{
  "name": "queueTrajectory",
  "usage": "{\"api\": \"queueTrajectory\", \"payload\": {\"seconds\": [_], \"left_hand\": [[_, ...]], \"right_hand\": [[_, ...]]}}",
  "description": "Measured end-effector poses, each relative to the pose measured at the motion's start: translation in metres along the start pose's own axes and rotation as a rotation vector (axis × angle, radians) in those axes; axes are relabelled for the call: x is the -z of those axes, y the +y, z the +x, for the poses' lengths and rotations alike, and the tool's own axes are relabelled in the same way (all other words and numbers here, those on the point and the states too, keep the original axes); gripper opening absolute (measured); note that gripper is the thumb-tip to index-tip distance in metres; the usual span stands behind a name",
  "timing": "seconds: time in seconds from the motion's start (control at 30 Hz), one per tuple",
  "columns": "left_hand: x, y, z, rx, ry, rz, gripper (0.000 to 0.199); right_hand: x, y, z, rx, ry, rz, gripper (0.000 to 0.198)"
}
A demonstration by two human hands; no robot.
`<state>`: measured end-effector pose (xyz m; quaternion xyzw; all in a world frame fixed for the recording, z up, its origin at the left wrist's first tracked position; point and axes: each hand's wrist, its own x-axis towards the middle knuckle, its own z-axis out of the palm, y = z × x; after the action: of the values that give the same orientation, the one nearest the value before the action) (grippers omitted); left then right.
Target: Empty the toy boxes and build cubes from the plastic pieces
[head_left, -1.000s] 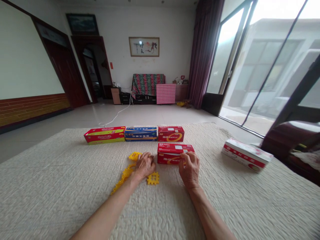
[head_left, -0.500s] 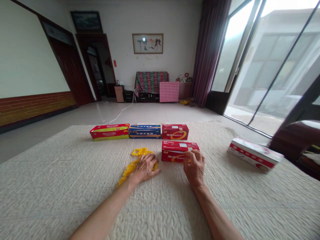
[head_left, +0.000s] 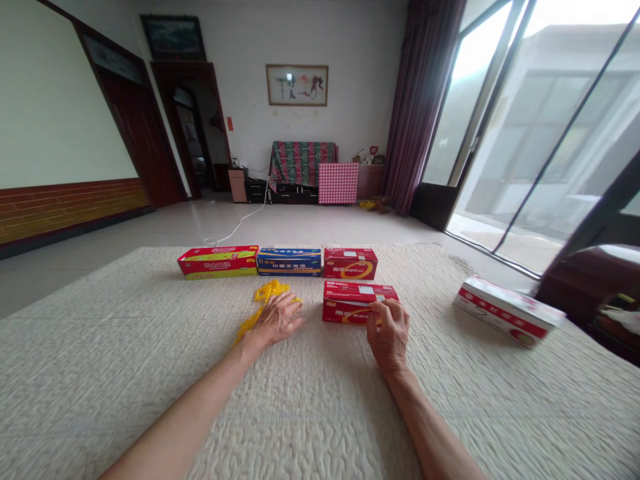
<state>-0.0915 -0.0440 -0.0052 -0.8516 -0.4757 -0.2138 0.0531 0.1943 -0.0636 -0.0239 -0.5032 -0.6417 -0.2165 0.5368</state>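
Observation:
My left hand [head_left: 276, 319] lies with its fingers spread over a bumpy yellow strip [head_left: 271, 289], covering part of it; its exact kind is unclear. Beside it, my right hand [head_left: 389, 333] has its fingers curled against the front of a red box [head_left: 347, 311] with white Chinese lettering, thumb and fingertips gripping near the lid's edge. That box's lid edge stands slightly lifted along the front. Directly behind it sits a similar red box [head_left: 350, 265]. In the same row are a blue box [head_left: 289, 263] and a red and yellow-green box [head_left: 218, 262].
A white and red box [head_left: 507, 311] lies at an angle on the right of the quilted cream cover [head_left: 310, 413]. A dark, shiny piece of furniture [head_left: 590, 280] stands at the right edge. Beyond, a white cable [head_left: 245, 220] runs over the tiled floor.
My left hand has slid leftward and slightly away from me, and the yellow strip has shifted left and bunched up with it. My right hand stays on the red box.

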Motion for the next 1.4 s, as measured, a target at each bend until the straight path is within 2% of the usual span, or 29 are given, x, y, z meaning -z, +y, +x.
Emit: {"api": "queueTrajectory", "payload": {"seconds": [0.1, 0.17, 0.27, 0.37, 0.43, 0.57, 0.67, 0.77, 0.9, 1.03, 1.13, 1.27, 1.33, 1.4], "left_hand": [[0.003, -0.004, -0.019, -0.068, -0.016, -0.017, 0.035], [0.004, -0.013, -0.026, -0.088, -0.03, -0.031, 0.032], [0.004, -0.028, -0.024, -0.072, -0.037, -0.025, 0.025], [0.001, -0.032, -0.013, -0.006, 0.022, -0.005, 0.022], [-0.003, -0.022, -0.004, 0.034, 0.106, -0.055, 0.023], [-0.007, 0.018, 0.017, 0.137, 0.296, -0.314, 0.029], [-0.006, 0.041, 0.03, 0.23, 0.329, -0.503, 0.04], [-0.007, 0.046, 0.034, 0.274, 0.367, -0.57, 0.043], [-0.012, 0.037, 0.031, 0.317, 0.41, -0.589, 0.038], [-0.01, 0.033, 0.027, 0.337, 0.416, -0.588, 0.04], [-0.006, 0.032, 0.026, 0.329, 0.393, -0.563, 0.044], [-0.001, 0.032, 0.027, 0.333, 0.327, -0.568, 0.051], [0.003, 0.033, 0.028, 0.35, 0.266, -0.61, 0.055], [0.009, 0.035, 0.03, 0.373, 0.206, -0.66, 0.058]], "right_hand": [[0.0, 0.0, 0.001, 0.009, 0.009, -0.002, 0.014], [0.001, -0.001, 0.001, 0.01, 0.009, 0.004, 0.014], [0.001, -0.001, 0.001, 0.002, -0.002, 0.014, 0.015], [0.001, -0.001, 0.001, -0.01, -0.008, 0.019, 0.015], [0.001, -0.002, 0.002, -0.013, -0.012, 0.028, 0.015], [0.002, -0.009, 0.004, 0.002, -0.036, 0.073, 0.012], [0.003, -0.019, 0.005, 0.036, -0.083, 0.127, 0.011], [0.005, -0.027, 0.006, 0.071, -0.116, 0.179, 0.012], [0.008, -0.032, 0.008, 0.048, -0.116, 0.244, 0.014], [0.006, -0.033, 0.009, -0.097, -0.075, 0.34, 0.015], [0.004, -0.032, 0.01, -0.33, -0.082, 0.454, 0.019], [0.001, -0.027, 0.014, -0.678, -0.273, 0.728, 0.043], [0.001, -0.026, 0.016, -0.788, -0.365, 0.882, 0.055], [0.0, -0.026, 0.018, -0.841, -0.396, 0.988, 0.066]]}}
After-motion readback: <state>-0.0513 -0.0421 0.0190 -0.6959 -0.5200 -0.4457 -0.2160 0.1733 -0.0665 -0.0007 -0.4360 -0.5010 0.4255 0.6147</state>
